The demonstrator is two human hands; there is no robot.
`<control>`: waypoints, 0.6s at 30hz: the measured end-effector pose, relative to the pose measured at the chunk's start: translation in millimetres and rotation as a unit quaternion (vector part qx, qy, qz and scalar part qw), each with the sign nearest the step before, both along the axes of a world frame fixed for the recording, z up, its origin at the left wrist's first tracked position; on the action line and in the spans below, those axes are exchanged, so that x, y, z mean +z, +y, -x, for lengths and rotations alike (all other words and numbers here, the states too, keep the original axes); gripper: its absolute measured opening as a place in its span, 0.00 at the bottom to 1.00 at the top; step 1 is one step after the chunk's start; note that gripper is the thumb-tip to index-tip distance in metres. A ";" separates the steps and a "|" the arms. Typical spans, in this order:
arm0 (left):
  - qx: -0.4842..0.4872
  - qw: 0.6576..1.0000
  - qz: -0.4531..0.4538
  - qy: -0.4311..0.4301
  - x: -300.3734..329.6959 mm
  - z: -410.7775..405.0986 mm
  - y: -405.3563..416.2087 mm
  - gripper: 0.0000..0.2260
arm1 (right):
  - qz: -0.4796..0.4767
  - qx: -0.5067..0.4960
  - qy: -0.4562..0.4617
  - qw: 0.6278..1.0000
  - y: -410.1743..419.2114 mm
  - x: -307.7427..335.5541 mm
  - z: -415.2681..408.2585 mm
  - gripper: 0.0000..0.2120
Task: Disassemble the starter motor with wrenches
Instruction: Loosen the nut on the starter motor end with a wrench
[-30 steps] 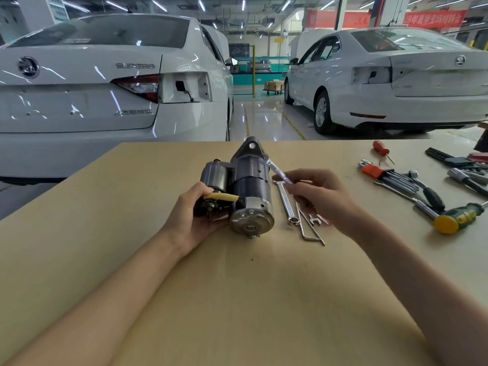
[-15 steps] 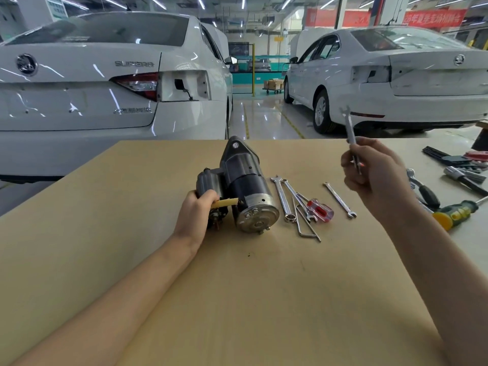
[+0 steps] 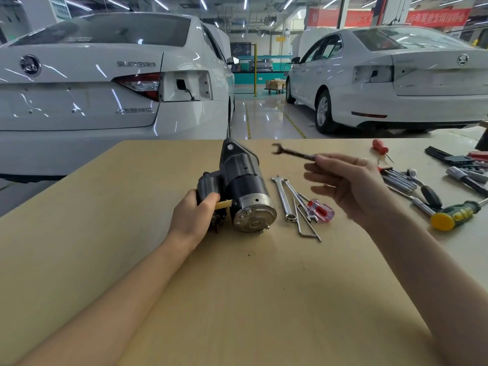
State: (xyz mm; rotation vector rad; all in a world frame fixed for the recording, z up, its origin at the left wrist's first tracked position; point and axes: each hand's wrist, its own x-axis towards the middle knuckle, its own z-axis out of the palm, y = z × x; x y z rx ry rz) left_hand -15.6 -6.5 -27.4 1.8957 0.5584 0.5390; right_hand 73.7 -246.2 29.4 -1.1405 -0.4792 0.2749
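On the tan worktop (image 3: 111, 260), head view, we see the starter motor (image 3: 243, 191) lying on its side near the far-centre, silver end cap toward us, black nose w/ mounting ear pointing away. Our left hand (image 3: 194, 219) grips the solenoid (image 3: 207, 184) side of it, fingers curled over the black housing, thumb by a yellow tab (image 3: 224, 205); the motor rests on the top.

Our right hand (image 3: 348, 184) is lifted off the surface, to the right of the motor & apart from it. It pinches a small open-end wrench (image 3: 293, 152) by the shank btwn thumb & forefinger; the other fingers are loosely spread below. Wrench is blurred, open jaw pointing left toward the motor's nose, not touching it.

Just right of the motor, flat on the top: a combination wrench (image 3: 282, 198), a second slimmer spanner crossing it, a stubby screwdriver w/ clear red handle (image 3: 320, 210), and a bent hex key (image 3: 306, 228).

Farther right, well apart: a red-capped hex key set (image 3: 396, 178), a black-handled ratchet (image 3: 427, 192), a green/yellow screwdriver (image 3: 454, 215), a small red screwdriver (image 3: 380, 146) near the far edge, plus more tools cut off at the frame edge; we can't tell what they are.

Beyond the table: two white sedans, left one (image 3: 105, 83) badged SUPERB, right one (image 3: 396, 80) across a glossy floor.
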 end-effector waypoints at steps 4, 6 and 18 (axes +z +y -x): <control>-0.017 0.999 -0.027 0.024 3.3 0.6 4.3 0.08 | 0.115 0.092 -0.078 0.986 6.9 -4.8 10.2 0.08; -0.027 0.998 -0.059 -0.005 8.8 2.3 3.6 0.05 | 0.161 0.095 -0.102 0.977 9.1 -7.7 11.7 0.10; -0.201 0.939 -0.243 -0.137 16.0 26.4 -12.9 0.29 | 0.194 0.062 -0.175 0.963 9.4 -9.5 16.4 0.08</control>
